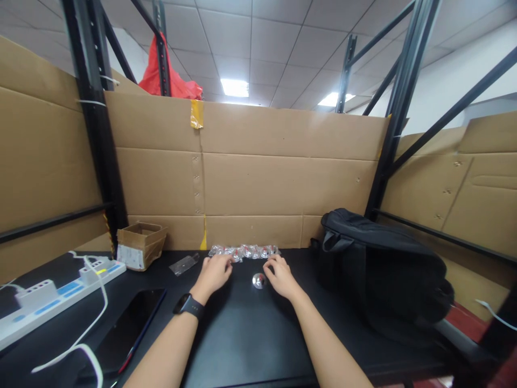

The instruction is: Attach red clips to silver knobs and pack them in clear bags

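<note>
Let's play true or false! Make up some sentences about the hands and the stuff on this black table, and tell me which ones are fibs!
1. The watch is on the left wrist. True.

2. The shiny round thing is inside the cardboard box. False: it lies on the black table, close to the right hand.

3. The clear-wrapped pieces sit in a row near the back cardboard wall. True.

4. The phone lies beside the black bag. False: it lies on the left side, near the white power strip.

5. The black bag is on the right side of the table. True.
</note>
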Motion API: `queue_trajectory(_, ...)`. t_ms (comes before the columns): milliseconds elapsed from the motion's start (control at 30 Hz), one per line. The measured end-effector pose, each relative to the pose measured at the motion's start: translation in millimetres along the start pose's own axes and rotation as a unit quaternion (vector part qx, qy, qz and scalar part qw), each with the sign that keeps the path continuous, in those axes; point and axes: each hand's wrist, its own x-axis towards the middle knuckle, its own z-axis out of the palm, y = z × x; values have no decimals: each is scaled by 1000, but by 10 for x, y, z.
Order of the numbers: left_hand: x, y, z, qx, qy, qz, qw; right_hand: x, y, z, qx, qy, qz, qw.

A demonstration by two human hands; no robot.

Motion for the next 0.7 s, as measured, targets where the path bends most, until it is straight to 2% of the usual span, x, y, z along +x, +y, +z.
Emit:
queue_trajectory(67,3,-201,-85,35,-1,-43,998,6,114,-48,-44,-7,59,997)
queue_trajectory(133,-8,-358,-135,52,-32,-73,996,0,239,-104,-86,-27,109,990)
queue_trajectory(233,-27,-462,-128,49,-73,-90,992,-19,395,-164,-97,-66,129,985)
queue_trajectory(533,-18,-306,-14,37,-66,-73,994,60,547,-103,-47,-51,114,991)
queue_trajectory(700,-1,-122,-41,-44,-31,-46,997,68,553,-96,-29,-59,126,990)
